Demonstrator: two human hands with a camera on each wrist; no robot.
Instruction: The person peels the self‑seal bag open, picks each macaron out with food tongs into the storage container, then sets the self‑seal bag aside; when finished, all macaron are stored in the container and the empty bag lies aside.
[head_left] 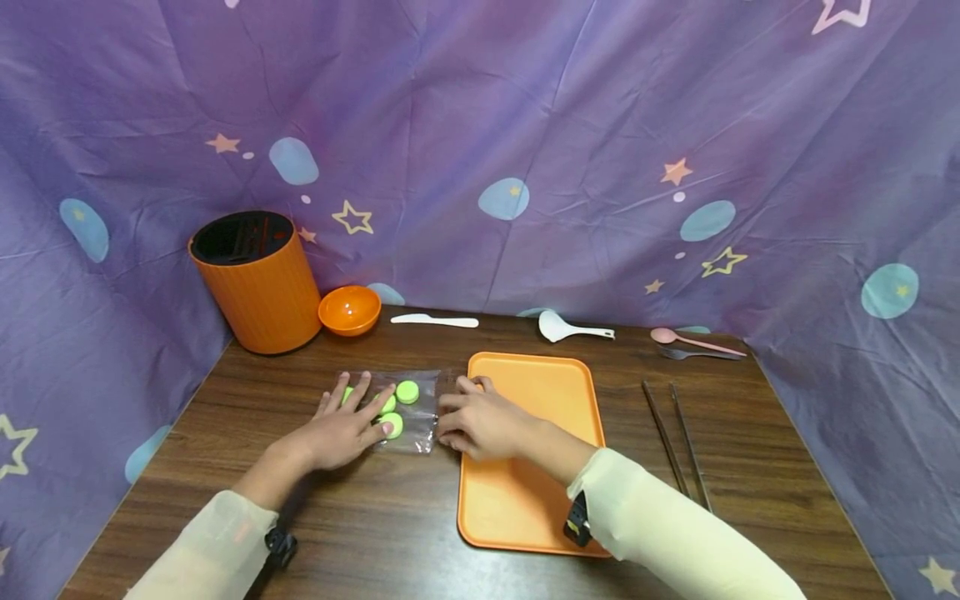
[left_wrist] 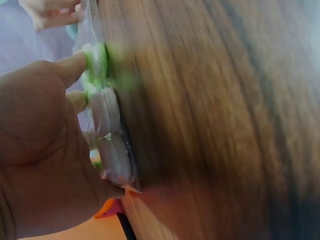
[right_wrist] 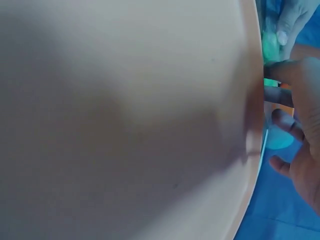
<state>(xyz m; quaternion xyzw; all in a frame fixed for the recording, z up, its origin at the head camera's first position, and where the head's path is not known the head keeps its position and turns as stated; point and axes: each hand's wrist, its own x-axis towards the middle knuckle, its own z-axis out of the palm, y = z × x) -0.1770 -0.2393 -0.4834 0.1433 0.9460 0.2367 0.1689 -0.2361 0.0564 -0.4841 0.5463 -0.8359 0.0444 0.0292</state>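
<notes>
A clear plastic bag [head_left: 427,417] lies on the wooden table, holding several round discs [head_left: 407,392], bright green on top with white bodies in the left wrist view. My left hand [head_left: 337,432] is spread over the bag's left part, straight fingers pressing on the discs [left_wrist: 111,112]. At the bag's right edge my right hand [head_left: 483,421] pinches the plastic between curled fingers, above the left rim of an orange tray [head_left: 540,379]. In the right wrist view the tray's rim [right_wrist: 255,95] hides the tips of the thumb and a finger.
Behind the bag stand an orange knife block [head_left: 258,287] and an orange bowl [head_left: 350,310]. A white knife [head_left: 435,320], a white ladle [head_left: 573,327], a pink spoon [head_left: 697,340] and a grey fork [head_left: 701,354] line the back edge. Dark chopsticks [head_left: 690,446] lie right of the tray.
</notes>
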